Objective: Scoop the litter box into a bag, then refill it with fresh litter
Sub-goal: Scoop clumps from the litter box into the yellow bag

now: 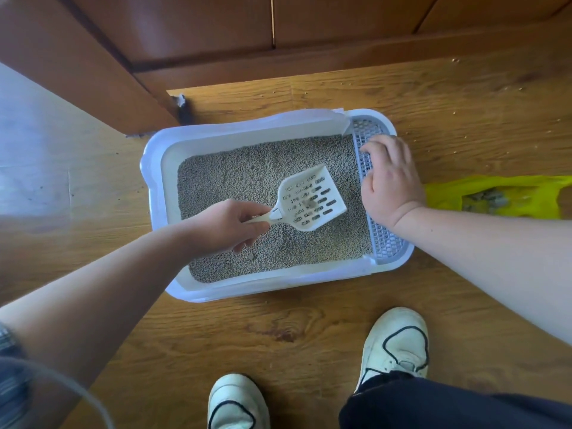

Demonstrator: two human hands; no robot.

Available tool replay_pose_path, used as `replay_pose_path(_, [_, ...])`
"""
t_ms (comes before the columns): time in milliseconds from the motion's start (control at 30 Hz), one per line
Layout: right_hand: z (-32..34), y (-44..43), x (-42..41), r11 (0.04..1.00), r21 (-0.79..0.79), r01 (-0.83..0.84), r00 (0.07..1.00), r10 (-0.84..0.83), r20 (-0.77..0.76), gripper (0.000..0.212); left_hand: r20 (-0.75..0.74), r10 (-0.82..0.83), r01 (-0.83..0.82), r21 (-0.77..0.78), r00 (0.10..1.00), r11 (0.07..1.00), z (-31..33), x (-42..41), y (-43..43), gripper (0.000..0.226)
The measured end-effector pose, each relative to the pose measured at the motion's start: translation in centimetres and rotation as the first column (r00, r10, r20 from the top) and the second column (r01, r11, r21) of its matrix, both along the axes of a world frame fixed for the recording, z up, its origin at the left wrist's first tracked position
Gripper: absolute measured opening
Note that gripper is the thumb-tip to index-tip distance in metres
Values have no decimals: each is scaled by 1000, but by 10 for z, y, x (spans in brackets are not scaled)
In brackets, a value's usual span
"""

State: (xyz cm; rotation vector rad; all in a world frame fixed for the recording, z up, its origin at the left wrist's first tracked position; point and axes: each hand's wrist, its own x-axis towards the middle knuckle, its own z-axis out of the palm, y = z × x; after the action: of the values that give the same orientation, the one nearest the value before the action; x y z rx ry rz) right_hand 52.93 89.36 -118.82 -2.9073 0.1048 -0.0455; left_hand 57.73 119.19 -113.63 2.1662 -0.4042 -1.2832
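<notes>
A white litter box (154, 168) sits on the wooden floor, filled with grey litter (235, 168). My left hand (226, 224) grips the handle of a white slotted scoop (312, 199), whose blade is held just above the litter with a few grains on it. My right hand (390, 178) rests on the grey perforated grate (387, 239) at the box's right end, fingers spread over it. A yellow plastic bag (448, 196) lies on the floor to the right of the box, with grey clumps visible inside.
Brown wooden cabinet doors (201, 32) stand behind the box. Stray litter grains (507, 153) dot the floor at the upper right. My two white shoes (399, 342) stand in front of the box. A pale surface (37, 144) lies at the left.
</notes>
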Motion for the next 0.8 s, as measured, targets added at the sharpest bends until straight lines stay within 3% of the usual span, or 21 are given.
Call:
replay_pose_path(200, [0, -1, 0, 1000, 3, 8, 1000, -8, -5, 43, 37, -48, 46, 56, 998, 997, 8, 10, 0, 15])
replay_pose_path(533, [-1, -3, 0, 999, 40, 12, 1000, -12, -1, 44, 74, 57, -55, -30, 996, 998, 20, 13, -9, 20])
replay_pose_path(667, [4, -10, 3, 961, 268, 63, 998, -61, -18, 51, 124, 103, -90, -107, 987, 990, 26, 14, -30, 19])
replay_pose_path(800, [21, -53, -7, 898, 411, 160, 982, -186, 23, 55, 149, 13, 3, -108, 989, 994, 37, 20, -75, 26])
